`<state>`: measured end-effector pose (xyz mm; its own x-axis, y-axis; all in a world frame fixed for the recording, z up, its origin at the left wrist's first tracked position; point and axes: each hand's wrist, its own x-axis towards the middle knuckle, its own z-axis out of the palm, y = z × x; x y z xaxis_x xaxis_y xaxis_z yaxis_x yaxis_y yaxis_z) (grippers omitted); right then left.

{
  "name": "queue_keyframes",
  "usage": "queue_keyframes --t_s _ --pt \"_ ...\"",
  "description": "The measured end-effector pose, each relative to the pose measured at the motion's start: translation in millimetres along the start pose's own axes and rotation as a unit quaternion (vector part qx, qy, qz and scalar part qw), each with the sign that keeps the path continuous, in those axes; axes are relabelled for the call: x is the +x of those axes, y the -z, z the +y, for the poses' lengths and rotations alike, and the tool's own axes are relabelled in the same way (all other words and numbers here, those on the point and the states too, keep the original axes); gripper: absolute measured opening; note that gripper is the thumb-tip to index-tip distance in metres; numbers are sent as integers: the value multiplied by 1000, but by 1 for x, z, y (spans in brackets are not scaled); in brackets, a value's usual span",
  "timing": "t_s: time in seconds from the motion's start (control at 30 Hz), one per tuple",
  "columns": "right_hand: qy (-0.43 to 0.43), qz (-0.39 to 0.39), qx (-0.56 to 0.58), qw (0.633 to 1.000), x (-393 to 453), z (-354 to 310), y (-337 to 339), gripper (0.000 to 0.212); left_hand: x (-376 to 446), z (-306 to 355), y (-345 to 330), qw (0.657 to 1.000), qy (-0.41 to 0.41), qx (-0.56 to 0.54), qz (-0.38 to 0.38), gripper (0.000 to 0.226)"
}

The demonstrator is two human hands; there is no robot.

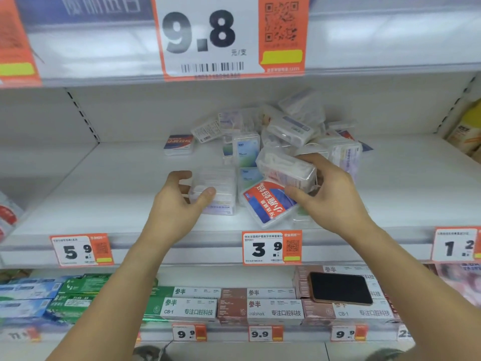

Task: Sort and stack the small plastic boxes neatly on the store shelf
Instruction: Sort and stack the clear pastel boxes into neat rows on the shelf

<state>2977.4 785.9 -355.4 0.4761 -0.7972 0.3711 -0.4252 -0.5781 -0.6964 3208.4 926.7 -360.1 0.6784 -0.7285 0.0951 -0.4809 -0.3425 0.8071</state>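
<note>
On the white shelf [104,194] lies a loose heap of small clear plastic boxes [286,126]. My left hand [177,207] grips a clear box with a pale label [218,188], thumb on its near edge, fingers curled at its left side. My right hand [330,194] holds a clear box full of white picks [283,168] above a red-and-blue labelled box [268,204] that lies tilted on the shelf. Another red-and-blue box [179,144] lies apart at the back left. A box with a blue-green label [246,149] stands upright behind my hands.
Price tags 5.9 [80,250], 3.9 [272,247] and a third one [458,243] hang on the shelf's front edge. A large 9.8 sign [208,35] hangs above. Below, toothpaste cartons [234,306] fill the lower shelf, with a black phone [341,287] lying on them.
</note>
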Motion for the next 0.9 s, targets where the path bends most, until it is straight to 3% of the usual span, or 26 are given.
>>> queue_keyframes --t_s 0.13,0.23,0.3,0.37,0.47,0.6,0.7,0.8,0.9 --pt "-10 40 71 997 -1 -7 -2 45 -1 3 6 991 17 -135 20 47" --pt "79 81 12 993 -1 -7 -2 38 -3 7 10 987 -13 -156 46 39" --pt "102 40 -50 993 -3 -5 -1 50 -4 9 12 985 -41 -157 61 29" --pt "65 -52 -66 994 -5 -8 2 58 -7 11 13 984 -68 -150 61 25" --pt "25 -132 -82 988 -10 -14 0 74 -10 14 16 987 -97 -113 55 34" --pt "22 -82 -68 994 -14 -25 -16 91 -7 11 10 990 -109 -71 52 47" --pt "-15 -23 -10 1000 -10 -26 -20 98 -5 5 5 996 -83 -27 1 53" --pt "-34 14 3 999 -5 -25 -11 94 -6 3 5 995 -85 -57 -14 56" --pt "-52 32 50 997 0 -24 10 75 -10 8 4 988 -135 -60 41 59"
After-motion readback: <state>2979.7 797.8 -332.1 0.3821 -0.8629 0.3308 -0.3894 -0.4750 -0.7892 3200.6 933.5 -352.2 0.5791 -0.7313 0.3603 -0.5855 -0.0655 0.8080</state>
